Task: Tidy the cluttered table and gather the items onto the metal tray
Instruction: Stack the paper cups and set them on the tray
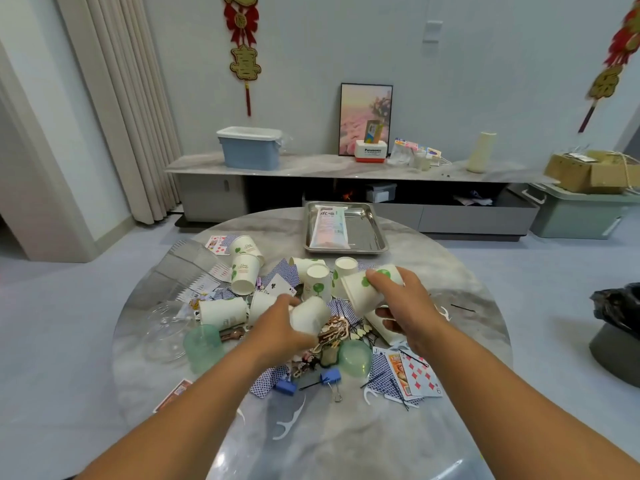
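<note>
left hand (284,327) grasps white paper cup (309,317) | right hand (401,306) grasps green-leaf paper cup (367,289), likely for nesting | steel tray (377,233) at 12 o'clock

Your one head-worn wide-angle camera looks forward and down from close above the round table (346,445), your two forearms reaching in from the bottom edge, the low cabinet (311,169) and far wall beyond.

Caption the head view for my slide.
Each hand grips a paper cup over the clutter; the tray holds one packet.
</note>
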